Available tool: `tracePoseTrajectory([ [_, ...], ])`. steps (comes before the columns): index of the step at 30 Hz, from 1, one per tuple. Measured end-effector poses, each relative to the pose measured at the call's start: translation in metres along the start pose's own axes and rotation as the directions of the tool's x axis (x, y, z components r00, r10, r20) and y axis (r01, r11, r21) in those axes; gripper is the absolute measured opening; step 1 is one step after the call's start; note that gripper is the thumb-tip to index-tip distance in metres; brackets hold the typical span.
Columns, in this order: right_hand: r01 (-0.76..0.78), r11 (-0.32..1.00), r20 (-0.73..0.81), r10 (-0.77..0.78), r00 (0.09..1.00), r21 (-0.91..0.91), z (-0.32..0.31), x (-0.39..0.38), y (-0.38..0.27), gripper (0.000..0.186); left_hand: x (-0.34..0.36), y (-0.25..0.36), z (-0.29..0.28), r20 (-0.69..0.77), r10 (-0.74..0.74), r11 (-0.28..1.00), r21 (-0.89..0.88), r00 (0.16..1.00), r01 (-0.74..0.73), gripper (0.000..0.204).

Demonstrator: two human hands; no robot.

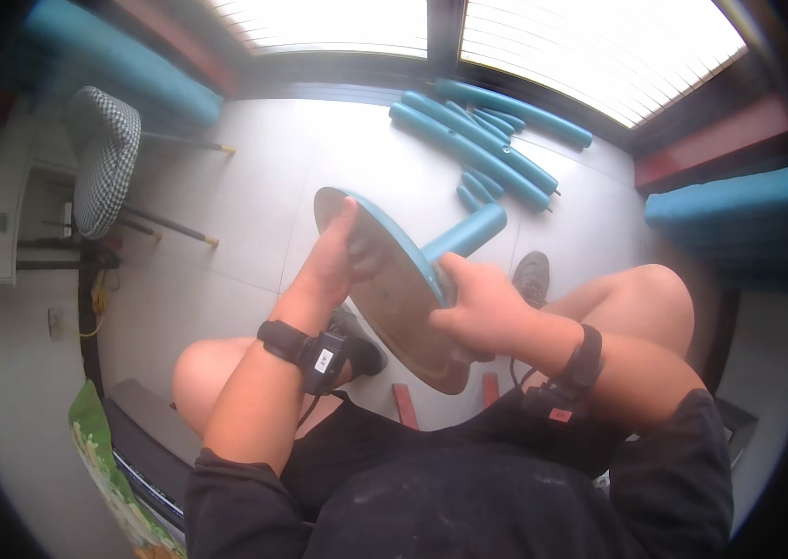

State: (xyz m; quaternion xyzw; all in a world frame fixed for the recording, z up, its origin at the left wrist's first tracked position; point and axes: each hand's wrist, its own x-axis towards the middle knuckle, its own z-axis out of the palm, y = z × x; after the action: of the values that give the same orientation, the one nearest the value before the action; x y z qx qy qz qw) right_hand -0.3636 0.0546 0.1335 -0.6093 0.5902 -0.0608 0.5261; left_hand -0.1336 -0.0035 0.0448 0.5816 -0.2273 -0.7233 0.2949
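Between my knees, a round disc-shaped base (399, 312) is held tilted on edge. Its flat brownish underside faces me, and a blue rim shows along the upper right. A short blue tube (470, 230) sticks out from the far side of the disc. My left hand (331, 256) grips the upper left of the disc, thumb up along the edge, with its other fingers on the underside. My right hand (482, 303) is closed around the right edge, close to the tube; some of its fingertips are hidden.
Several loose blue tubes (478, 154), long and short, lie on the pale tiled floor (264, 149) ahead. A checkered chair (107, 168) with thin dark legs is at the left. Blue padded benches (727, 196) flank the room, and bright windows (590, 51) are beyond.
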Motion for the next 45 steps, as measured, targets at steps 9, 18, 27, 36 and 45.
tracePoseTrajectory([
  [9, 0.001, 0.987, 0.033, 0.005, 0.999, -0.164, 0.008, 0.003, -0.007, 0.041, -0.016, -0.005, 0.01, -0.029, -0.043, 0.997, -0.062, 0.999, 0.041, 0.075],
  [18, 0.053, 0.972, 0.052, -0.043, 0.998, -0.231, 0.005, 0.001, -0.018, 0.029, -0.033, 0.013, 0.028, -0.011, 0.009, 0.992, -0.127, 1.0, -0.01, 0.047],
  [27, 0.205, 0.921, -0.097, -0.249, 0.963, -0.331, 0.026, 0.009, 0.002, 0.033, -0.027, 0.014, 0.016, 0.074, 0.174, 0.976, -0.146, 0.982, -0.162, 0.053],
  [36, 0.316, 0.85, -0.082, -0.382, 0.92, -0.421, 0.037, 0.027, 0.006, 0.041, -0.013, 0.013, -0.006, 0.195, 0.245, 0.963, -0.16, 0.95, -0.215, 0.066],
  [45, 0.391, 0.856, 0.208, -0.337, 0.918, -0.339, 0.039, 0.032, -0.014, 0.042, -0.018, 0.015, -0.03, 0.268, 0.233, 0.972, -0.042, 0.935, -0.23, 0.079],
])
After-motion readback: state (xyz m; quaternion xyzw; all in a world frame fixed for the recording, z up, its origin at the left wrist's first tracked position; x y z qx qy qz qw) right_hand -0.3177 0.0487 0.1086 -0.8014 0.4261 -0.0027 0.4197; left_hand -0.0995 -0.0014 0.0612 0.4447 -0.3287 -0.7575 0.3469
